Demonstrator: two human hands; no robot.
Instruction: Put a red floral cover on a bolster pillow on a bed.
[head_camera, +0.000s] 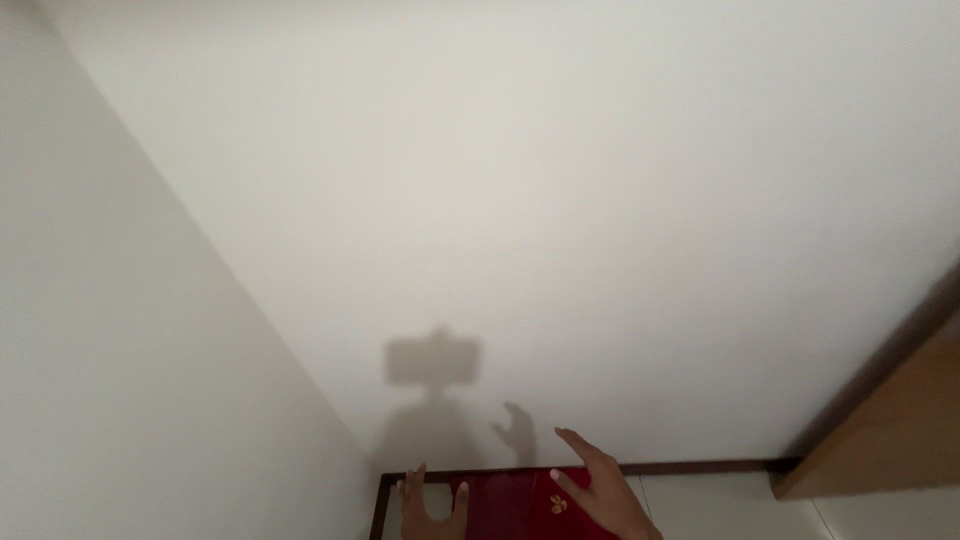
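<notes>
Reaching with both palms spread, the left hand and right hand are pressing flat, fingers splayed and gripping nothing, on the red cloth below the dark baseboard, best kept evenly apart.

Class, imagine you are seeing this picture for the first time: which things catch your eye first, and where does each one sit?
Most striking is the grey shadow of a person with a raised hand, cast low on the white wall. At the bottom edge, the left hand and right hand spread open over a dark red cloth with a small gold motif. A brown wooden panel juts in at the lower right.
</notes>
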